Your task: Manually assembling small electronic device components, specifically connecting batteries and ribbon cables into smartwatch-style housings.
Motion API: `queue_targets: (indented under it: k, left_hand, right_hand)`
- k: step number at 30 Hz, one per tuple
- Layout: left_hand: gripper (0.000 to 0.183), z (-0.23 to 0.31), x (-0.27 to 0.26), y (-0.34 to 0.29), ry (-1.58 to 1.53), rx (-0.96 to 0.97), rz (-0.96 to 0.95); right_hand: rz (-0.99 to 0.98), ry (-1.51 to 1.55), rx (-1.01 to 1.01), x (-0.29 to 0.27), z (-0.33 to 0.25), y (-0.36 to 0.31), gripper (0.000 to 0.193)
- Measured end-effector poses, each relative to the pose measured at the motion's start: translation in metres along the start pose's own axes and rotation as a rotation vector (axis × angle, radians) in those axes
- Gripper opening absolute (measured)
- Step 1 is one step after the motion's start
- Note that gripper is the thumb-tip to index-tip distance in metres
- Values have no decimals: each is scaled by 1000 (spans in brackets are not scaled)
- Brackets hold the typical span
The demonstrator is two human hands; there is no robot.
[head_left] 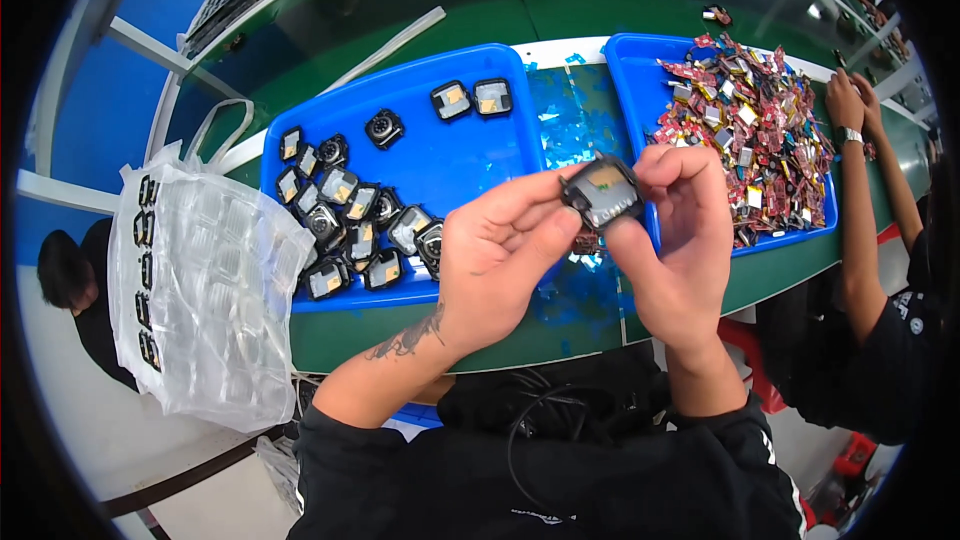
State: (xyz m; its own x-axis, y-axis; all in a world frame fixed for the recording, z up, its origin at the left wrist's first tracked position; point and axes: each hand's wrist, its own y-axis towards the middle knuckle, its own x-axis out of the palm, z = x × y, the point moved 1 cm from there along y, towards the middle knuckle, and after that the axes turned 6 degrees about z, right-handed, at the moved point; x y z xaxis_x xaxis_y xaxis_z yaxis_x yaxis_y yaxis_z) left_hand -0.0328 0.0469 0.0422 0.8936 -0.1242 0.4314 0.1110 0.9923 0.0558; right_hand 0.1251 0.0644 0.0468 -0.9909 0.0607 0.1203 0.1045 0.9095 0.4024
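Nearest, at the lower edge: black sleeves, a loop of black cable [545, 420] over the lap. Rising from them, two bare forearms, the left one tattooed near the wrist.

Above the near table edge, both hands raised and brought together over the seam between two trays. Between them, a small black square case [603, 192] with a tan patch showing on its upper face, tilted slightly. Left hand [497, 260] curled, thumb and forefinger pinching the case at its left edge. Right hand [678, 240] curled too, fingers hooked over the top and right side of the case, thumb pressing from below. Case held clear of the table, touching both hands, just above strips of shiny blue film [565, 115] lying in the gap.

Left of the hands, hanging off the table edge: a clear plastic bag [205, 285] of moulded trays.

Beyond the left hand: a blue tray [450, 155] with a cluster of similar black cases [350, 225] at its left end, three more apart near its far rim.

Beyond the right hand: a second blue tray [625, 65] heaped with small red and yellow parts [750, 125].

At right, another person's hands [850, 105] resting at that tray's far corner.

Farther still: green table [400, 10], a white strip lying across it.
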Motion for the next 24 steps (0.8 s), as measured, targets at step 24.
queue_targets:
  k: [24]
  left_hand:
    - [31, 22, -2, 6, 1026, 811, -78]
  right_hand:
    - [-165, -121, 173, -21, -23, -9, 20]
